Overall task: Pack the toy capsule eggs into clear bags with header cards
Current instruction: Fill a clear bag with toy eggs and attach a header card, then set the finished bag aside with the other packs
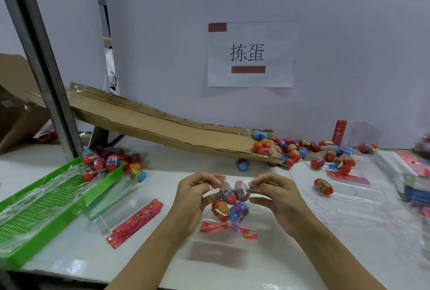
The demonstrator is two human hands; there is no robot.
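My left hand (197, 193) and right hand (271, 193) each pinch the mouth of a clear bag (229, 203) of four eggs, held above the tabletop (302, 243); in my judgement sealing and carding remain. A header card (229, 230) lies just below. Loose eggs (302, 150) wait by the cardboard chute (162, 124); packed bags sit at the green tray (58, 199); nothing blocks my grip.

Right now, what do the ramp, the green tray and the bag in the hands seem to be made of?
Ramp: corrugated cardboard, matte brown, creased and taped.
Green tray: probably moulded plastic, glossy, with a perforated floor.
Bag: thin clear plastic film, shiny and wrinkled, eggs visible through it.
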